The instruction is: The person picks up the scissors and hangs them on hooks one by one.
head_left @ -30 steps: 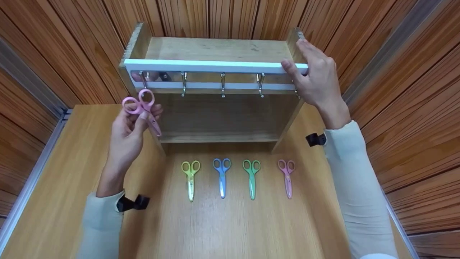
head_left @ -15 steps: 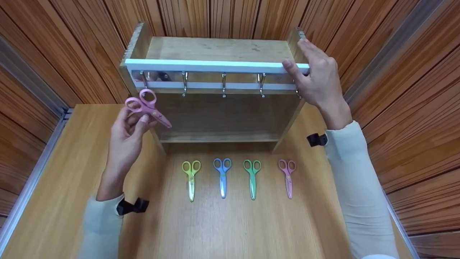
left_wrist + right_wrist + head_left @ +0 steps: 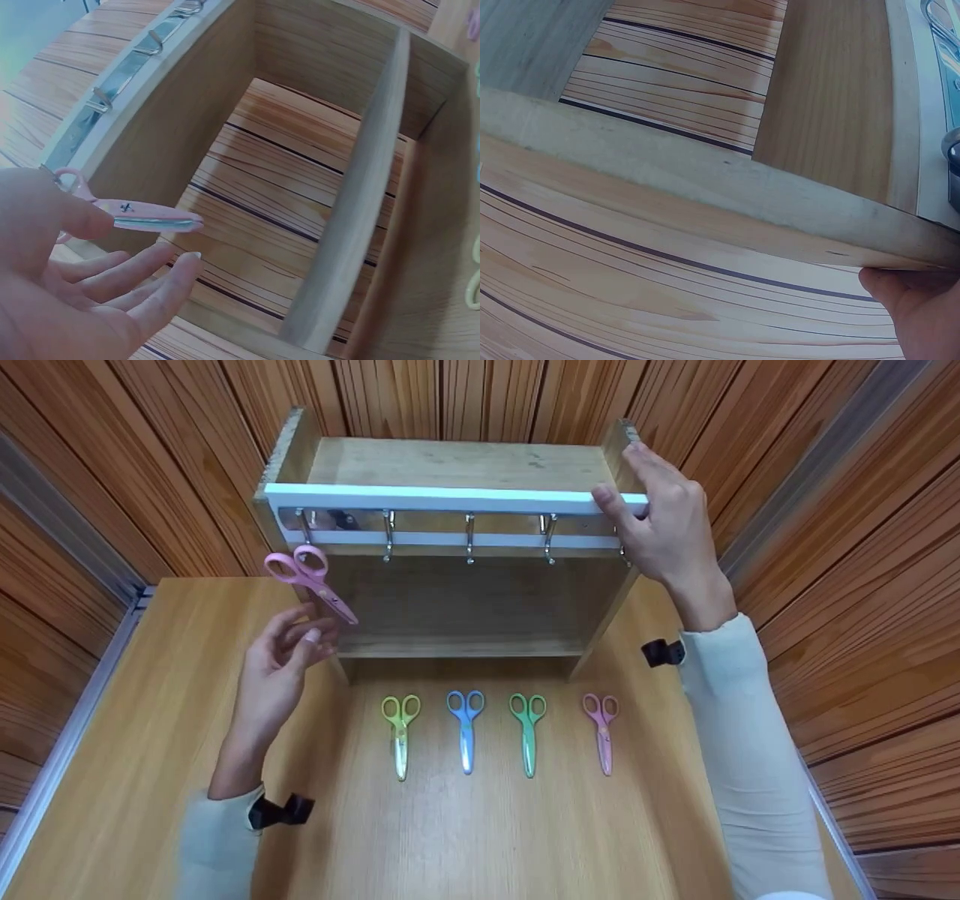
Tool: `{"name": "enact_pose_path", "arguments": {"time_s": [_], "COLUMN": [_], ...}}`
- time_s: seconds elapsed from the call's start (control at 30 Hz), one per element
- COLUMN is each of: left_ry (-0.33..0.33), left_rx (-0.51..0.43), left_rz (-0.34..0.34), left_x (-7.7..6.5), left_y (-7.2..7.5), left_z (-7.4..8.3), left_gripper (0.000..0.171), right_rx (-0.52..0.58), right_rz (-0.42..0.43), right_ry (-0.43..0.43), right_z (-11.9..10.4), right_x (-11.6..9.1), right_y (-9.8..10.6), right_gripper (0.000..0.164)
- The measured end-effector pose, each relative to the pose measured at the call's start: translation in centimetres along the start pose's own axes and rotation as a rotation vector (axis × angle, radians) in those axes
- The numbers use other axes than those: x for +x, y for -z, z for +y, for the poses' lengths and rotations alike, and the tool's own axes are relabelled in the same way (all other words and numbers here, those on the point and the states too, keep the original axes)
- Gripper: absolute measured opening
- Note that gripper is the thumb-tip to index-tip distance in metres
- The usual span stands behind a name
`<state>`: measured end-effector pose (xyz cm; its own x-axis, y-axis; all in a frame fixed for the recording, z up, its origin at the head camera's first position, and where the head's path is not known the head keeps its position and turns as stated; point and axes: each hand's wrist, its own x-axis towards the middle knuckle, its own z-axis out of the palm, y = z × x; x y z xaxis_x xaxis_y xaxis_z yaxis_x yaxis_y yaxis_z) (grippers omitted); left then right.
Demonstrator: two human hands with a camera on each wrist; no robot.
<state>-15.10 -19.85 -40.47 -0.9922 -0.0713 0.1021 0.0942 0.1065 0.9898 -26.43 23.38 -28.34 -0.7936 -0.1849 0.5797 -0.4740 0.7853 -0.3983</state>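
— What is hidden at upper right, head view?
— The right hand [image 3: 671, 529] partly covers the end hook [image 3: 625, 557].
— Left-wrist view?
— Yellow scissors [image 3: 469, 296], cropped at right; the left hand [image 3: 79, 300], cropped lower left, partly hides pink scissors [image 3: 150, 213].

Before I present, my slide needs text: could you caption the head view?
Pink scissors hang tilted from the leftmost hook above the left hand; the right hand touches the shelf.
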Motion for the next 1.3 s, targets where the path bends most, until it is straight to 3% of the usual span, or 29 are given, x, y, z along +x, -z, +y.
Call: {"name": "enact_pose_path", "arguments": {"time_s": [0.23, 0.4, 0.6, 0.9, 1.13, 1.3], "left_ry": [0.082, 0.077, 0.063, 0.030, -0.022, -0.079], "left_rx": [0.115, 0.252, 0.337, 0.447, 0.618, 0.712], "left_rz": [-0.045, -0.068, -0.093, -0.045, 0.034, 0.055], "left_x": [-0.4, -0.4, -0.5, -0.9, -1.9, -2.7], "left_y": [-0.3, -0.9, -1.6, -3.3, -4.8, -6.0], "left_z": [-1.4, -2.4, -3.6, -5.2, -7.2, -8.7], "left_gripper": [0.038, 0.039, 0.042, 0.042, 0.046, 0.049], "right_rx": [-0.001, -0.006, -0.012, -0.010, -0.011, -0.013], "right_rz": [0.008, 0.012, 0.019, 0.031, 0.012, 0.008], "right_ry": [0.014, 0.013, 0.027, 0.031, 0.009, -0.003], "right_z": [0.1, 0.2, 0.3, 0.3, 0.0, 0.0], "right_x": [0.0, 0.0, 0.0, 0.1, 0.0, 0.0], "right_y": [0.2, 0.3, 0.2, 0.1, 0.1, 0.3], "right_gripper": [0.092, 0.093, 0.095, 0.094, 0.092, 0.092]}}
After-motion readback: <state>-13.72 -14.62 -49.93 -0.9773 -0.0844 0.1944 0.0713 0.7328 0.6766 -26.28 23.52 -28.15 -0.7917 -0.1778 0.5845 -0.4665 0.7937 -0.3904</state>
